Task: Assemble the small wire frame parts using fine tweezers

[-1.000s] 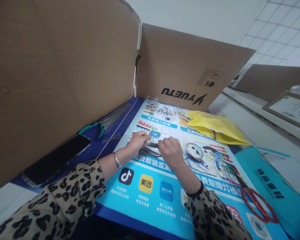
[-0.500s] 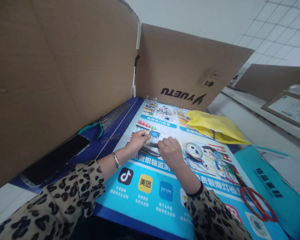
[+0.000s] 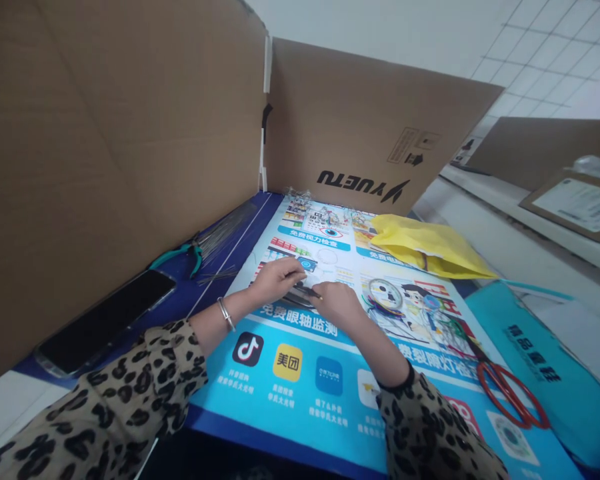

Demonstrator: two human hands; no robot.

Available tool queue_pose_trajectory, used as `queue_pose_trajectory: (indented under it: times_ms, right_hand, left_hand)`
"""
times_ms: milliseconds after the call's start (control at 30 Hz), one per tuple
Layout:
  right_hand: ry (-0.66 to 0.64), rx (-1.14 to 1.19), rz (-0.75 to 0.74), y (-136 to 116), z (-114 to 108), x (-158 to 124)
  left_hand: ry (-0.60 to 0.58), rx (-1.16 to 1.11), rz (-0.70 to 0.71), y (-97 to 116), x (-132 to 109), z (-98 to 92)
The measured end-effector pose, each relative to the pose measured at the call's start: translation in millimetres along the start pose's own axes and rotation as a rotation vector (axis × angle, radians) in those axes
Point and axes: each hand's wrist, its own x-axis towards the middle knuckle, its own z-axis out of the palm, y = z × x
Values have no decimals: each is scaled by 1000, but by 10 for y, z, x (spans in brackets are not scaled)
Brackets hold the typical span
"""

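Observation:
Over the printed poster (image 3: 300, 387), my left hand (image 3: 276, 278) is closed in a pinch, its fingertips pointing right. Close by on the right, my right hand (image 3: 341, 305) is curled with thumb and fingers pressed together. What either pinch holds is too thin or hidden to make out. A small gap separates the two hands. Just beyond them a fine pale ring (image 3: 327, 256) lies on the poster. Right of my right hand rests a spool of thin wire (image 3: 385, 294) with coloured strands beneath it.
At left are teal-handled pliers (image 3: 195, 259), a bundle of thin wires (image 3: 227, 230) and a phone (image 3: 107, 320). Red-handled scissors (image 3: 513, 395), a yellow bag (image 3: 430, 248) and a teal bag (image 3: 525, 353) lie at right. Cardboard walls (image 3: 370, 120) stand behind and left.
My right hand has turned, its fingers now pointing more to the left toward my left hand. The whole view has shifted slightly.

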Motion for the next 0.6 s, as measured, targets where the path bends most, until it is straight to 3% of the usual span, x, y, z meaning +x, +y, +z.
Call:
queue_pose_trajectory:
  times_ms: [200,400,500,600]
  right_hand:
    - [-88,188,-66,89,-76,-20]
    - [-145,310,-146,169,-44,-4]
    - [-99,248,-124,168,12,5]
    - [-26,157,-103,159,46,15]
  left_hand:
    - [-128,150,178,5,-31,-25]
    - [-123,322,370,-8,-56,-7]
    - [-101,353,358,-35,-54,2]
    - [14,329,231,-91,-30,-12]
